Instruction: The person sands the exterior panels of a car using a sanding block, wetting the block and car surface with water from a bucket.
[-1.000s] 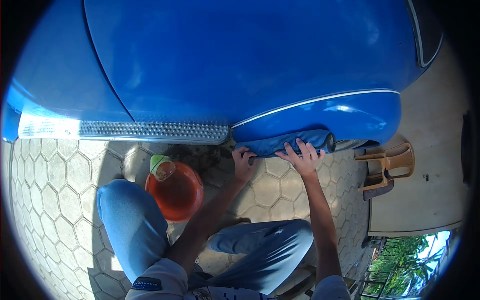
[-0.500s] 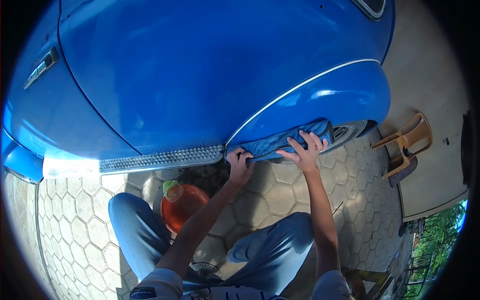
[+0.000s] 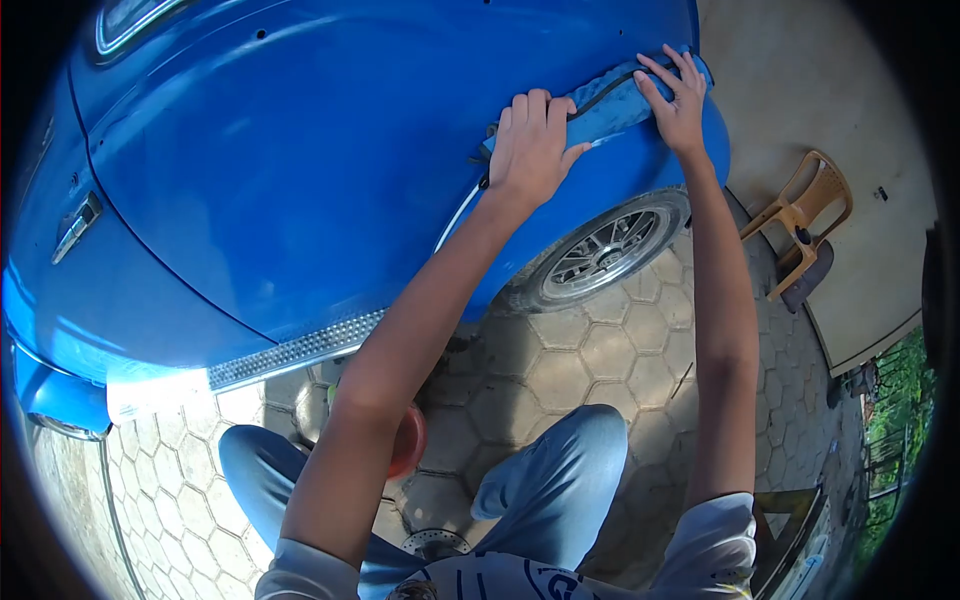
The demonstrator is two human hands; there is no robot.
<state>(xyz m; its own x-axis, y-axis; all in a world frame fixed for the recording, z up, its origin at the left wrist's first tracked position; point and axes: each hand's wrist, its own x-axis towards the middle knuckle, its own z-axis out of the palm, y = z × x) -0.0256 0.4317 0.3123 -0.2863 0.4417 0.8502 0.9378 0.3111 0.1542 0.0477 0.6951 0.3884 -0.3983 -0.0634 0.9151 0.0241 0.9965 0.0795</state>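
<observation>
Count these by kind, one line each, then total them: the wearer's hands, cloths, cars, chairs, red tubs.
Hands: 2 (left hand, right hand)
Cloth: 1, blue, under both hands
Car: 1, blue
Chair: 1
Red tub: 1, partly hidden behind the left arm
Total: 6

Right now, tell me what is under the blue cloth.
The blue cloth lies against the blue car fender, with white trim leading up toward it. The surface directly beneath is covered, so its condition cannot be seen.
</observation>
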